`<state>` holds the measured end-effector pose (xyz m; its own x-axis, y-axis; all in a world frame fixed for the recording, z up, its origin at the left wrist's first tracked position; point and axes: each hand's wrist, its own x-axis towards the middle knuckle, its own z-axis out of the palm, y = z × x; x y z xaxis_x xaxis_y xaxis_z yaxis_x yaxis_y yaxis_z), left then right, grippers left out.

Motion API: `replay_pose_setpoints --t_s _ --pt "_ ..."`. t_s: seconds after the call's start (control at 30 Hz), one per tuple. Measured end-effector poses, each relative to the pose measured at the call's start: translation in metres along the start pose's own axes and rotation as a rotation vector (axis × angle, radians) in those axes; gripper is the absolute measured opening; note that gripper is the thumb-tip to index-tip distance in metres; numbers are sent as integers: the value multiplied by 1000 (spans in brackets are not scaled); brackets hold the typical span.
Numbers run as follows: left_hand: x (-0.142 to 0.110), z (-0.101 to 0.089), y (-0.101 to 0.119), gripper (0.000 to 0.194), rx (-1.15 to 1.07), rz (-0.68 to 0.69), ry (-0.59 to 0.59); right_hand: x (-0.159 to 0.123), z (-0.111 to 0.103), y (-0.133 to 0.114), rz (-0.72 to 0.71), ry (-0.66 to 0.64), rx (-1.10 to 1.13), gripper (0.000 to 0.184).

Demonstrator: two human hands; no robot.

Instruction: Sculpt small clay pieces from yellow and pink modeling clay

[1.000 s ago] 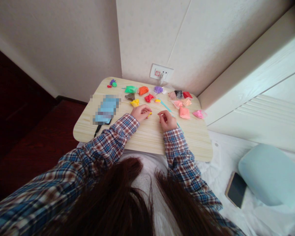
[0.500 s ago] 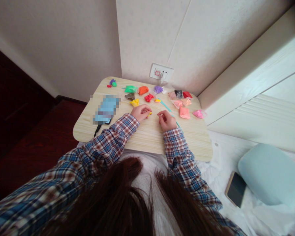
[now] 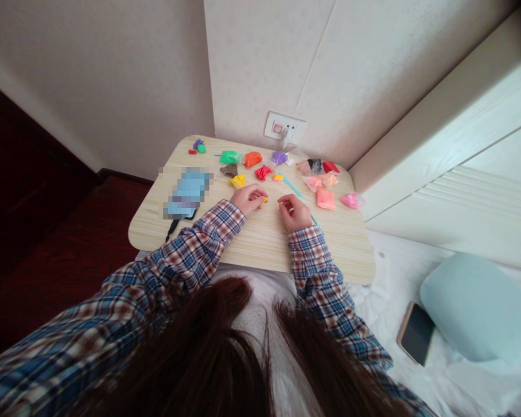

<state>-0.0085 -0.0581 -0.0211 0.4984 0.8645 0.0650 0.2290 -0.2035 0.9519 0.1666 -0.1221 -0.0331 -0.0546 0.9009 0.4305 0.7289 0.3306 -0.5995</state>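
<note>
Over the middle of the small table, my left hand (image 3: 249,200) is closed in a pinch on a small piece of yellow clay (image 3: 265,200). To its right, my right hand (image 3: 295,212) has its thumb and fingers pressed together; whatever is between them is too small to make out. The two hands are apart. Just beyond them lie a yellow clay bag (image 3: 238,181), a red clay bag (image 3: 263,172) and a little yellow-and-orange clay piece (image 3: 278,178). Blue sticks (image 3: 292,186) rest behind and beside my right hand.
Several bags of coloured clay line the table's back, among them green (image 3: 231,157), orange (image 3: 253,159) and pink (image 3: 352,200). Small clay shapes (image 3: 201,149) sit at the back left. A blurred-out phone-like object (image 3: 187,191) lies left. A wall socket (image 3: 285,128) is behind the table (image 3: 260,246).
Hardly anything differs. My right hand has shifted very slightly to the left; my left hand keeps its pinch on the yellow clay.
</note>
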Motion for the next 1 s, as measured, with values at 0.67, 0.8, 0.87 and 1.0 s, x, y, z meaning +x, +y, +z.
replay_pose_setpoints --t_s 0.67,0.8,0.87,1.0 --pt "0 1 0 18 10 5 2 1 3 4 -67 30 8 22" --pt "0 1 1 18 24 2 0 1 2 3 -66 18 15 22" --pt "0 1 1 18 33 2 0 1 1 3 -65 15 19 22" --pt "0 1 0 18 63 5 -2 0 1 3 -61 6 25 22"
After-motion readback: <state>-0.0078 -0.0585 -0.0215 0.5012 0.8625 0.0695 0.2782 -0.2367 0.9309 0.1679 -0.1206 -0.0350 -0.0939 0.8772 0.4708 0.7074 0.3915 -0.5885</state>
